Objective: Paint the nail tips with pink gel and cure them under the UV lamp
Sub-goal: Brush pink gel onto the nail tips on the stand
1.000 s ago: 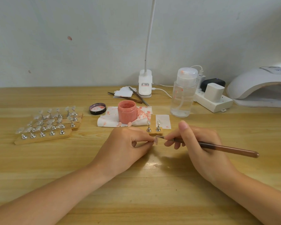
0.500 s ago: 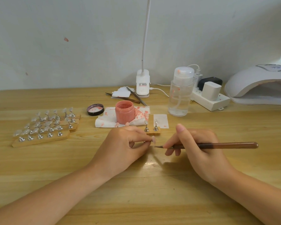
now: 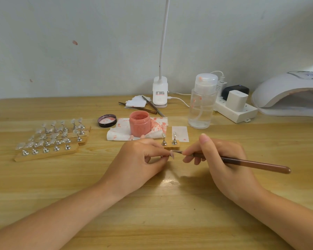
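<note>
Pink gel is going onto one nail tip (image 3: 172, 154) pinched in the left hand (image 3: 141, 159) mid-worktop, the right hand (image 3: 222, 159) grasping the brush (image 3: 242, 162), while the clear tips (image 3: 49, 136) near the left edge look unpainted and nothing appears cured.

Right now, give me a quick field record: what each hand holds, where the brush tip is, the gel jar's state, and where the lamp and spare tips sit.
left hand: pinches a small stand with a nail tip
right hand: grips the brush
brush tip: at the nail tip
gel jar: open, on stained paper; lid to its left
lamp: far right, nothing visible inside
spare tips: on wooden strips, left, clear
small block: two stands, behind the hands
</note>
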